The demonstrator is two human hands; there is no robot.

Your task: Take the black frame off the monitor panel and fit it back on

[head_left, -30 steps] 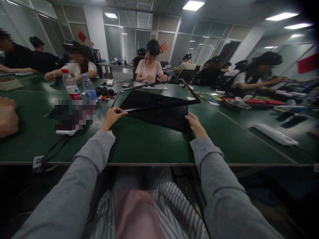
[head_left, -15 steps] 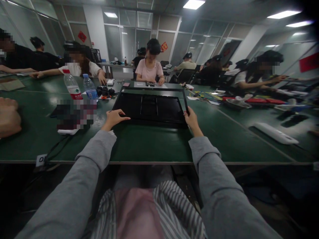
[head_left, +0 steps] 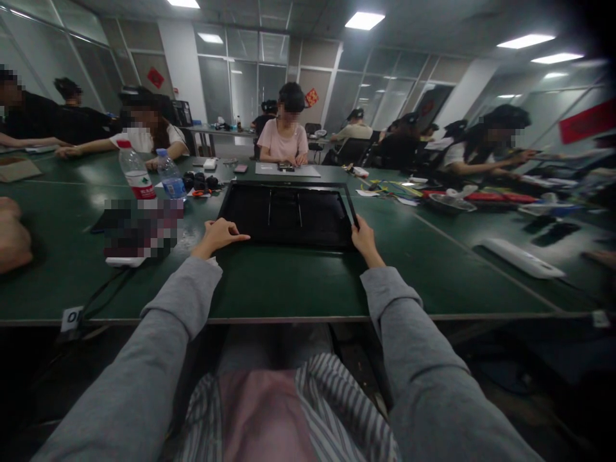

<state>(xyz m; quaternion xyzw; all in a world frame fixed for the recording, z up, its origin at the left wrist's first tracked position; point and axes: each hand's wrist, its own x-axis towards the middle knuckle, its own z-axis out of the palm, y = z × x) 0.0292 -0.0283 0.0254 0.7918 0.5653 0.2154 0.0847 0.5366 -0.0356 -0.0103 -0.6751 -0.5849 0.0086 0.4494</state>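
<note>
A thin black rectangular frame, like a screen bezel, lies over a black shallow panel on the green table. The panel looks like a monitor's back cover, with two upright metallic strips near its middle. My left hand grips the near left corner of the frame, thumb stretched along the near edge. My right hand is closed on the frame's right side near its front corner. Along the right, a narrow gap shows between frame and panel. Whether the two parts touch elsewhere I cannot tell.
Two plastic bottles, one with a red cap and one with a blue cap, stand left. A white power strip lies right. Beyond it sits a clear bowl. Several people work around the table; someone's hand rests far left.
The frame's far edge has come down closer to the panel, with both hands still on it. The whole view has shifted slightly.
</note>
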